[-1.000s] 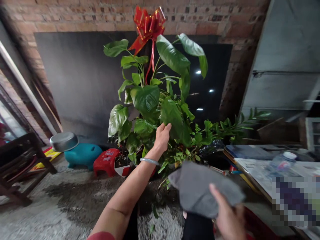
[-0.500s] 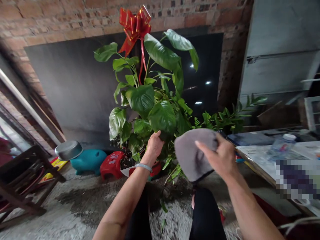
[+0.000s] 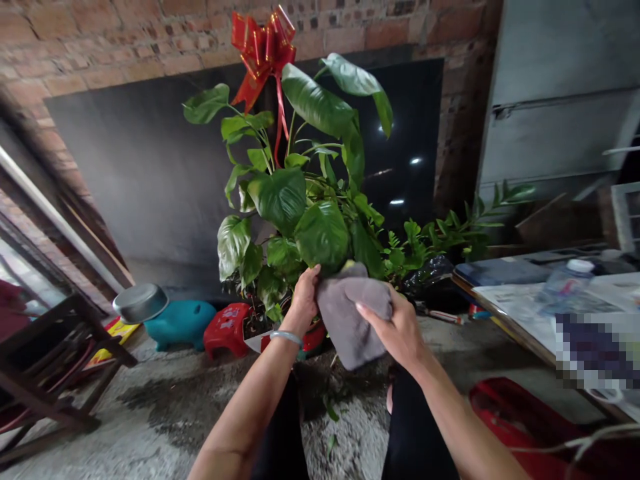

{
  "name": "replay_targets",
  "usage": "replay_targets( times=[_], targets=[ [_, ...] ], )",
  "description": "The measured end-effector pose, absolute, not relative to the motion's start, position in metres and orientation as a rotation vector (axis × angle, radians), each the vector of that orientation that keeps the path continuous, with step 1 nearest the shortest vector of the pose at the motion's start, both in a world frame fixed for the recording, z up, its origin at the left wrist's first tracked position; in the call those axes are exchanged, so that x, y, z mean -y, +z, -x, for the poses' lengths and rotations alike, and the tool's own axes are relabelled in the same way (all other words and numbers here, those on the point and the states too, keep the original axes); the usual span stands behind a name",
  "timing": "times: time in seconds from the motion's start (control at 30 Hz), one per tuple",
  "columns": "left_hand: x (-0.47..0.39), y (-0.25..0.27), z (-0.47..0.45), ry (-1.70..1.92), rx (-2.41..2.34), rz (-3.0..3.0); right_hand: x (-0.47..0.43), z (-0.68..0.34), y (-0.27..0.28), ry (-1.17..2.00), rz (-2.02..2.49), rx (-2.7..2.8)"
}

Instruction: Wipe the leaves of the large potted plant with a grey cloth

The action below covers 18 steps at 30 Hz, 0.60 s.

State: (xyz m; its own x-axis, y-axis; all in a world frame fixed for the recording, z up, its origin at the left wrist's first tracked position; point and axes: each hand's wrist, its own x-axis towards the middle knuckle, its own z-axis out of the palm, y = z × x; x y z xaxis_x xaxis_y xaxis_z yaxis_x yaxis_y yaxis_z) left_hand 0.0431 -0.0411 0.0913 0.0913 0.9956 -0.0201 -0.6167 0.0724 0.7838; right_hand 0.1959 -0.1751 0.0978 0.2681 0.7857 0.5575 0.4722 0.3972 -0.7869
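**Before the black panel [image 3: 140, 180]: one heart-shaped leaf [image 3: 323, 233] held at its lower edge, one grey cloth [image 3: 350, 323] close by**

From my distant place I see this leaf at the front of the leafy plant [image 3: 277, 197], well below the red ribbon bow [image 3: 265, 50]. With my left hand [image 3: 304, 297] I seem to pinch the lower edge of the leaf; some of the fingers are hidden, so how firmly they press I cannot tell. With my right hand [image 3: 397, 327] I grip the cloth, the thumb pressed on its near face and the other fingers mostly out of my sight behind it. The cloth hangs just below the leaf and beside the left fingertips; whether its top edge touches the leaf, I cannot tell.

To do this well, in my judgement, the left hand should give support rather than pull, because such a stalk can bend and the edge can tear. I would lay the fingers flat under the leaf before the cloth presses from above. The cloth is folded near the thumb, so I would offer a smooth part of it and move lightly from the stalk side toward the tip; the opposite way may crease the leaf. The right hand should pass clear of the neighbouring leaves [image 3: 367, 250], and the bangle [image 3: 287, 337] on the left wrist should not catch the foliage.
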Motion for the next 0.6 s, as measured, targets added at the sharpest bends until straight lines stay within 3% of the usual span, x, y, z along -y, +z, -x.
replay_targets(
  times=[0.37,0.6],
  targets=[
    [0.039,0.056,-0.102,1.035,-0.946,-1.167,0.239,-0.240,0.028,0.582,1.523,0.977],
    [-0.007,0.049,-0.168,1.173,-0.958,-1.052,0.252,-0.255,0.007,0.543,1.522,0.850]
  ],
)
